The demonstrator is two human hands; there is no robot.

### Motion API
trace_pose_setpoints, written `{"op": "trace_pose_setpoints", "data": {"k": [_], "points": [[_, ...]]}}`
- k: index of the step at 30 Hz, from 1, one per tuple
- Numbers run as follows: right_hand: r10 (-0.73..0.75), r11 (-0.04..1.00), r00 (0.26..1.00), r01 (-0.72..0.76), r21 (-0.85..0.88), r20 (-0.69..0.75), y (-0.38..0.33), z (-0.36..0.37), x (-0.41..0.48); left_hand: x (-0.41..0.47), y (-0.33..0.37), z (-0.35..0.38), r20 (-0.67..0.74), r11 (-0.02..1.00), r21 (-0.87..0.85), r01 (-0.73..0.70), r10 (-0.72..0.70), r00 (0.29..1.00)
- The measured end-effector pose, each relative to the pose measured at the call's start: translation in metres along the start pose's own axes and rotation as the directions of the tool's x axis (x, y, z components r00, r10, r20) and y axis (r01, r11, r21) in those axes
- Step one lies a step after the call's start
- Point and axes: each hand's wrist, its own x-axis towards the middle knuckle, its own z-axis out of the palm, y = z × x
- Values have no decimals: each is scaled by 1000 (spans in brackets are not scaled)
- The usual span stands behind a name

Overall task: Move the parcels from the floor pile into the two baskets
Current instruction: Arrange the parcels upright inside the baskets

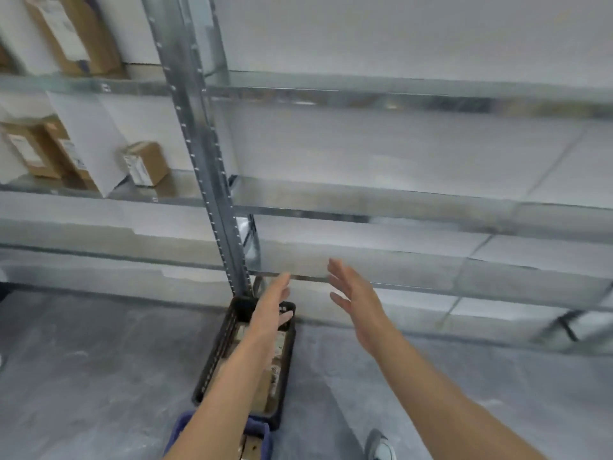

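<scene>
Your left hand (273, 307) and right hand (356, 303) hold nothing, fingers (336, 272) straight. Parcels (278, 345) in the black basket (212, 363) at 6 o'clock look stiff, maybe light; grab opposite flat sides.

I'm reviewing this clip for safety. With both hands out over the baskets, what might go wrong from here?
1. The left hand and right hand, both open and empty, are close to the metal shelf beam and the upright; a quick reach might knock them against steel.
2. The black basket and blue basket sit on the floor right by the shoe, so a step forward might trip over them.
</scene>
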Motion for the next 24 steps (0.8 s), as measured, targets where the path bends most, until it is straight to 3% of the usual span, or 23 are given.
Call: {"op": "trace_pose_setpoints", "data": {"k": [9, 24], "points": [[-2, 994, 942, 37, 100, -336, -13, -133, -59, -22, -14, 129, 339, 981, 192, 0, -66, 939], [65, 966, 753, 116, 230, -654, 24, -376, -180, -111, -96, 386, 616, 921, 385, -52, -215, 758]]}}
